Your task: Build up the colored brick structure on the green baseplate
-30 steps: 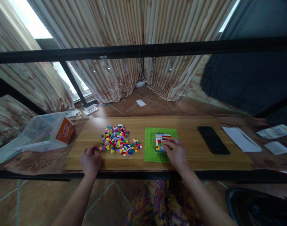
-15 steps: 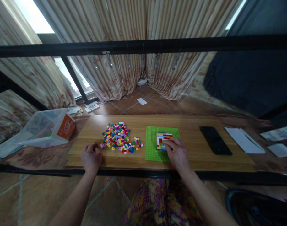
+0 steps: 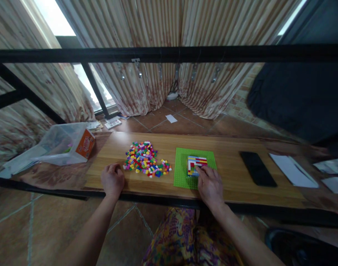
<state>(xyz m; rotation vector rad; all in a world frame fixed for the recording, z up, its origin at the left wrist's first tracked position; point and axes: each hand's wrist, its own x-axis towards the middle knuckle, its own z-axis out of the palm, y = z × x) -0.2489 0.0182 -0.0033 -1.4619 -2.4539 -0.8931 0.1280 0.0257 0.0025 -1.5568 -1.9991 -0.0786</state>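
Observation:
A bright green studded baseplate [image 3: 180, 173] lies on the wooden board. On it stands a small square build of toy bricks [image 3: 192, 162], striped in red, white, yellow and light blue. My right hand [image 3: 210, 184] rests over the build's lower right side, fingers closed together and the index fingertip touching its top. Any brick under that fingertip is hidden. My left hand [image 3: 112, 180] lies curled into a loose fist at the board's front edge, with no object showing in it. Just beyond it spreads a pile of loose, many-coloured toy bricks [image 3: 142, 159].
A black phone [image 3: 257, 168] lies right of the baseplate, with white paper [image 3: 292, 170] farther right. At the left stands a clear plastic bin [image 3: 60, 144] with an orange label. A black metal rail [image 3: 169, 54] crosses beyond the board.
The view has shifted slightly, so the scene sits a little farther right. My right index fingertip now reaches onto the build where the fingers were pinched before. My left hand stays curled.

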